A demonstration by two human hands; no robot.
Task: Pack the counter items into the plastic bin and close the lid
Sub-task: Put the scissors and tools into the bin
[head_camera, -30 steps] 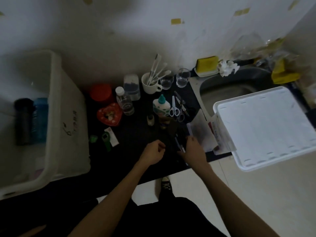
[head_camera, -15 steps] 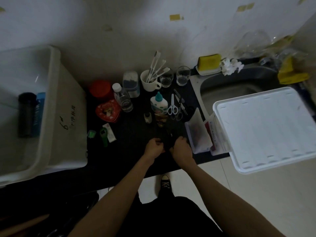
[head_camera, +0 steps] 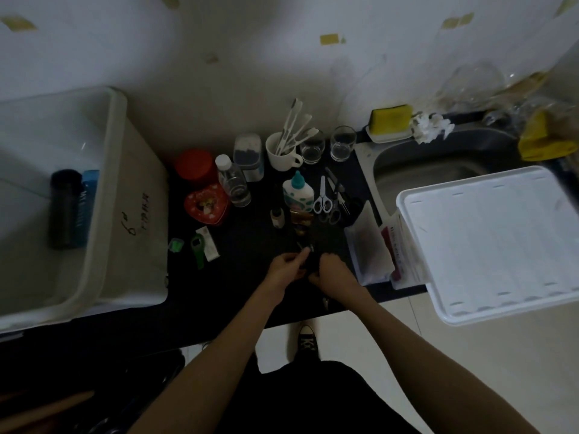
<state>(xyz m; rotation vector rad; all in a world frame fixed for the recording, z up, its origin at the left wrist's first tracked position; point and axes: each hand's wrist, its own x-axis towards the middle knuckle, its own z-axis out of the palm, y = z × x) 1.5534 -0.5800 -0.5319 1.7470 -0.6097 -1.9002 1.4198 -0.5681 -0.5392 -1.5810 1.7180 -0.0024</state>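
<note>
- My left hand [head_camera: 286,270] and right hand [head_camera: 332,274] meet near the counter's front edge, both curled around a small dark object [head_camera: 308,261]; it is too dim to tell what it is, though a metallic glint shows at its top.
- The plastic bin [head_camera: 109,195], milky and smooth-walled with rounded corners, sits at nine o'clock from my hands. Inside lie a matte black cylinder [head_camera: 64,208] and a blue box [head_camera: 87,202], side by side.
- The lid [head_camera: 488,242], white and ribbed, rests at three o'clock, overhanging the steel sink [head_camera: 423,170].
- On the black counter [head_camera: 250,239] at twelve o'clock: a squat glue bottle [head_camera: 297,194] with a teal nozzle and white-handled scissors [head_camera: 322,197].
- Further back, a white ceramic mug [head_camera: 280,153] holds several pale toothbrushes [head_camera: 294,125]; two clear glasses [head_camera: 329,145] stand beside it.
- At eleven o'clock: a glossy red heart-shaped tin [head_camera: 205,205], a clear plastic bottle [head_camera: 233,181] and a round red lid [head_camera: 194,164].
</note>
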